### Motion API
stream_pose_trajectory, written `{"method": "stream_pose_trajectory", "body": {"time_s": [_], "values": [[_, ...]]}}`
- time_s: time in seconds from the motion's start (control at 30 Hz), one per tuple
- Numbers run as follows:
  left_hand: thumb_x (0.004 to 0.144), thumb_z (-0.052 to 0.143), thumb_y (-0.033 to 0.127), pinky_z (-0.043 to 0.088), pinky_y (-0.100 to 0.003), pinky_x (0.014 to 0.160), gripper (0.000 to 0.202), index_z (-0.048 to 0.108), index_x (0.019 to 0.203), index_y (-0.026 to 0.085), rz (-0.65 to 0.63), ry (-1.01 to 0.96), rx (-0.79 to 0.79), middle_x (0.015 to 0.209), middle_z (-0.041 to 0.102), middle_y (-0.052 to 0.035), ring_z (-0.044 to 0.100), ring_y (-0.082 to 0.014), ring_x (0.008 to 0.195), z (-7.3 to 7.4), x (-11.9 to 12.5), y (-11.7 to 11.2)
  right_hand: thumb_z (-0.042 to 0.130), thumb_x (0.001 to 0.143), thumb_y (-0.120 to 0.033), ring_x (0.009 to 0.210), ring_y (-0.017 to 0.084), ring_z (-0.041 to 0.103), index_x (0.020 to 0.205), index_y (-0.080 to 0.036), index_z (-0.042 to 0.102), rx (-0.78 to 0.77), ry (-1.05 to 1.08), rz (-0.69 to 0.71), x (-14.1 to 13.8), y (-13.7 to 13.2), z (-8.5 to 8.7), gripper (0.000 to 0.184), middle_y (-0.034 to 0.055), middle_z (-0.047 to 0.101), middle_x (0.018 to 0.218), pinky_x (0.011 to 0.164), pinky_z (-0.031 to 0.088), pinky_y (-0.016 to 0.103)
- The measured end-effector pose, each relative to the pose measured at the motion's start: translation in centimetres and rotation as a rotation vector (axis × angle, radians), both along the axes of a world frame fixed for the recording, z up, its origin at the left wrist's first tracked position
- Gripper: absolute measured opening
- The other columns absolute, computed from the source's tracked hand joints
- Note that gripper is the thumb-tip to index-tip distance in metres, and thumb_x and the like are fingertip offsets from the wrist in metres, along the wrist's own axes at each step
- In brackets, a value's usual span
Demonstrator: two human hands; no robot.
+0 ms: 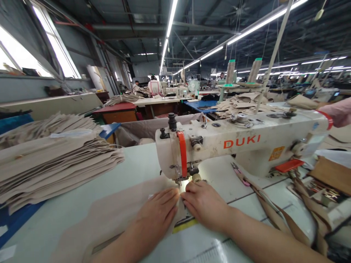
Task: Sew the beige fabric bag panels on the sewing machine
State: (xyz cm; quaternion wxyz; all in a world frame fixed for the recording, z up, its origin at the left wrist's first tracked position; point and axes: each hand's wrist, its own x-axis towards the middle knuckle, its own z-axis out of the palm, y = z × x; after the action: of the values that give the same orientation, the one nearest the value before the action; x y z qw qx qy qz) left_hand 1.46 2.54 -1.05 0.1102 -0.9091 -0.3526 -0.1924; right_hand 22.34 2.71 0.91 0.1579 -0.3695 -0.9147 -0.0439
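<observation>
A white DUKI sewing machine stands on the pale table, its needle area lit just above my fingertips. A beige fabric piece lies flat under the needle and spreads toward the lower left. My left hand rests palm down on this fabric, fingers stretched toward the needle. My right hand lies beside it, fingers flat and pressing the cloth at the presser foot. The two hands' fingertips nearly touch.
A tall stack of beige cut pieces sits at the left. Beige strips trail off at the right near a brown board. Thread cones stand behind the machine. Other workers sit at far tables.
</observation>
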Motion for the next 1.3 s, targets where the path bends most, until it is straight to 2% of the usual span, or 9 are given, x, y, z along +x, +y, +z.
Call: {"method": "stream_pose_trajectory", "body": {"time_s": [0.17, 0.37, 0.8, 1.17, 1.3], "values": [[0.097, 0.039, 0.023, 0.057, -0.036, 0.094, 0.037, 0.067, 0.12, 0.017, 0.01, 0.001, -0.022, 0.119, 0.071, -0.0089, 0.067, -0.0215, 0.108, 0.1, 0.1, 0.4, 0.051, 0.095, -0.016, 0.081, 0.019, 0.053, 0.09, -0.016, 0.066, 0.003, -0.039, 0.008, 0.0, 0.2, 0.1, 0.016, 0.0069, 0.064, 0.09, 0.08, 0.039, 0.032], [0.098, 0.04, 0.026, 0.055, -0.035, 0.097, 0.037, 0.065, 0.125, 0.022, -0.001, -0.051, -0.069, 0.124, 0.069, -0.0065, 0.065, -0.0207, 0.112, -0.5, -0.1, 0.9, 0.05, 0.095, -0.014, 0.08, 0.019, 0.054, 0.091, -0.015, 0.066, 0.022, -0.054, 0.015, -0.1, 0.3, 0.2, 0.016, 0.0066, 0.064, 0.088, 0.078, 0.038, 0.032], [0.098, 0.039, 0.026, 0.055, -0.038, 0.097, 0.036, 0.066, 0.12, 0.018, -0.006, -0.092, -0.091, 0.118, 0.071, -0.009, 0.067, -0.022, 0.108, 0.0, 0.1, 0.5, 0.053, 0.095, -0.016, 0.078, 0.019, 0.049, 0.086, -0.017, 0.065, 0.011, 0.02, -0.005, 0.2, 0.1, -0.3, 0.015, 0.0046, 0.063, 0.086, 0.076, 0.036, 0.031], [0.097, 0.042, 0.028, 0.054, -0.043, 0.098, 0.035, 0.066, 0.121, 0.02, 0.061, -0.065, -0.147, 0.124, 0.069, -0.0101, 0.065, -0.0248, 0.113, -0.3, -0.1, 2.5, 0.052, 0.095, -0.015, 0.083, 0.02, 0.051, 0.087, -0.015, 0.067, 0.009, 0.034, -0.002, 0.2, -0.2, -0.4, 0.018, 0.0074, 0.064, 0.086, 0.078, 0.04, 0.031], [0.096, 0.045, 0.027, 0.053, -0.041, 0.101, 0.034, 0.066, 0.122, 0.019, 0.077, -0.077, -0.151, 0.126, 0.068, -0.0094, 0.063, -0.0238, 0.116, -0.4, -0.8, 1.4, 0.052, 0.095, -0.016, 0.085, 0.02, 0.053, 0.088, -0.016, 0.068, -0.003, 0.108, 0.017, 0.4, -0.4, -0.6, 0.018, 0.0063, 0.064, 0.085, 0.079, 0.042, 0.031]]}}
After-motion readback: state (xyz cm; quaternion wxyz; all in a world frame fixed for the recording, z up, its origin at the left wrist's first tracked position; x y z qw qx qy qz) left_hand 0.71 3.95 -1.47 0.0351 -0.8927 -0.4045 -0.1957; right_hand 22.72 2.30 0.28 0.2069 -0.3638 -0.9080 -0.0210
